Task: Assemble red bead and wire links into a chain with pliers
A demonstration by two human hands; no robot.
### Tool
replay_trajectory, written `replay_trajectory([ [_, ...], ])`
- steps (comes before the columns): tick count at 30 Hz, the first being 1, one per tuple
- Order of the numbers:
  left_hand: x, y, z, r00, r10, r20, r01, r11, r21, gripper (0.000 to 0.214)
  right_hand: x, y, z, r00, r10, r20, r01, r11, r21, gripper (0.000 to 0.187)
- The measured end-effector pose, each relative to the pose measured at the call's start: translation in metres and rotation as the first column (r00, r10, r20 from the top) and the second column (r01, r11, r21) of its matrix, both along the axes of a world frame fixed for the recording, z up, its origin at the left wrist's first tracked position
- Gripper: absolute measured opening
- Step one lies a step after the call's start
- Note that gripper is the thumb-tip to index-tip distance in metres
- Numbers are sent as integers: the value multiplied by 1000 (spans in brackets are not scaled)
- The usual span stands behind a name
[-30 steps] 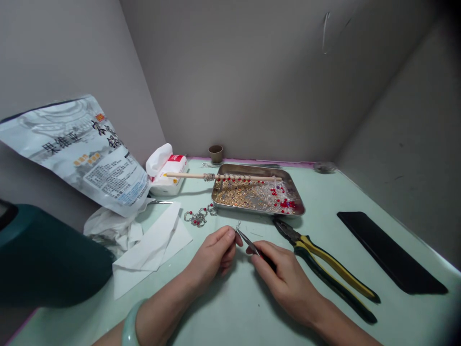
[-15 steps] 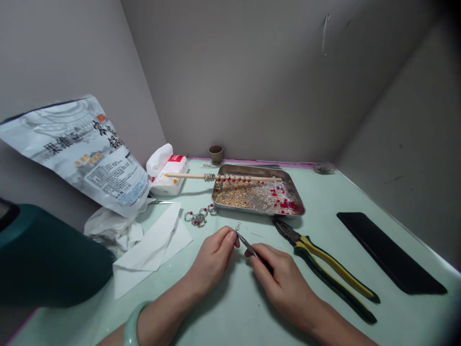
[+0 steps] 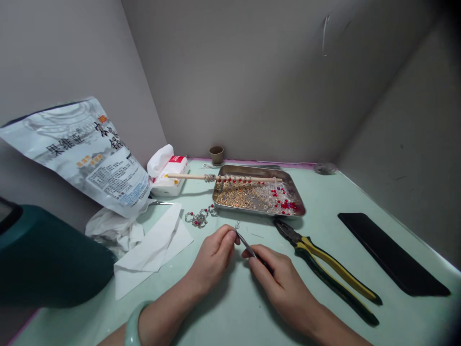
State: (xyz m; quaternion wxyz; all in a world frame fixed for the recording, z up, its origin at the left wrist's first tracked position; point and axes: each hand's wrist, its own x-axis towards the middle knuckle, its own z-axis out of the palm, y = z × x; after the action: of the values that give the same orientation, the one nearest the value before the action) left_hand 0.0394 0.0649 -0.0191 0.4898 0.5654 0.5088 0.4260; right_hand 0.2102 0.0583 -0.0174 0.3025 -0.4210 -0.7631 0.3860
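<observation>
Left hand [image 3: 217,254]: nearer to wire [image 3: 237,225]; thumb and forefinger pinched together on it.
Wire: 1; just beyond left fingertips, loops toward tray [image 3: 252,210] (1), near edge; long axis unclear.
Right hand [image 3: 275,271]: wrapped around small pliers [image 3: 247,244] (1), slanting away leftward, tips at wire; touching or not, cannot tell.
Large pliers [image 3: 303,243]: 1, off tray's near right corner.
Stick [image 3: 192,177]: 1, overhanging tray's left edge.
</observation>
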Motion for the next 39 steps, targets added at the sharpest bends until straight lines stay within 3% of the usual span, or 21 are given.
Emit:
replay_trajectory([
  [12, 1, -1, 1, 986, 26, -163, -17, 998, 58, 30, -1, 0, -1, 1000, 1, 0, -1, 1000, 24, 20],
  [19, 2, -3, 3, 983, 59, -174, -50, 997, 54, 30, -1, -1, -6, 999, -24, 45, 21, 998, 62, 22],
  [22, 2, -2, 2, 998, 46, -47, -47, 999, -24, 31, -3, -1, -7, 999, -30, 39, 27, 997, 70, 23],
  [25, 2, -2, 1, 979, 10, 204, 20, 990, -143, 32, -5, 0, -7, 999, -27, 32, 24, 997, 74, 24],
  [30, 1, -2, 3, 862, -13, 507, 166, 952, -259, 31, -5, -1, -5, 1000, -18, 16, 17, 998, 59, 25],
  [39, -9, 0, 2, 663, -96, 743, 402, 883, -244, 28, -3, 0, -7, 1000, 22, -21, -20, 997, 79, 23],
])
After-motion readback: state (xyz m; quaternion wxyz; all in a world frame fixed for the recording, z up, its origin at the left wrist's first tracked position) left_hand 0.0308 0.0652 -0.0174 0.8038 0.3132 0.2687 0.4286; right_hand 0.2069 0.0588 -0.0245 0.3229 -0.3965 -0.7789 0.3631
